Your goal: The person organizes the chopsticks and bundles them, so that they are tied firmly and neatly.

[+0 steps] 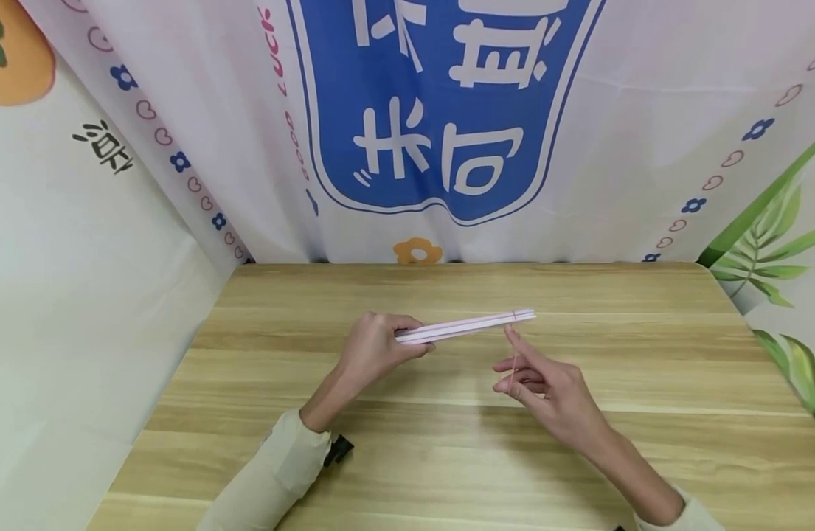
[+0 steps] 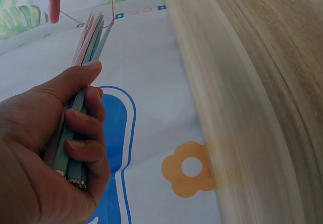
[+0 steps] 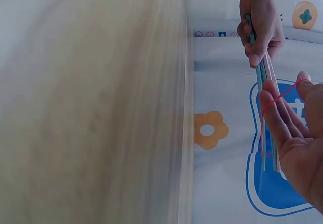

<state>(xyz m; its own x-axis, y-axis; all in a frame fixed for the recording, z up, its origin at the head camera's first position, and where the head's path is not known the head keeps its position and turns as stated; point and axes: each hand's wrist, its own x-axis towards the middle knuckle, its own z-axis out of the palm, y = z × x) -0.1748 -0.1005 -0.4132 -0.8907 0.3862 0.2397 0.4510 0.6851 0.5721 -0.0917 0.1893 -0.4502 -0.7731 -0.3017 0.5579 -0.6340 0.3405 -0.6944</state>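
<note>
My left hand (image 1: 374,345) grips a bundle of chopsticks (image 1: 467,326) near its thick end, above the table. In the left wrist view the chopsticks (image 2: 81,100) are teal and pink, with metallic-looking ends below the palm and thin tips fanning out. A thin red rubber band (image 1: 512,372) crosses the bundle near the tips. Beside those tips is my right hand (image 1: 560,394), its thumb and fingers spread apart with the band stretched across them. From the right wrist view the band (image 3: 282,94) runs between thumb and fingers, and the straight fingers lie alongside the chopsticks.
Under both hands lies a wood-grain table (image 1: 420,450). A printed curtain (image 1: 234,88) with a blue sign pattern hangs along its far edge, and more printed cloth stands at both sides. A black wrist mount (image 1: 339,450) sits at the left cuff.
</note>
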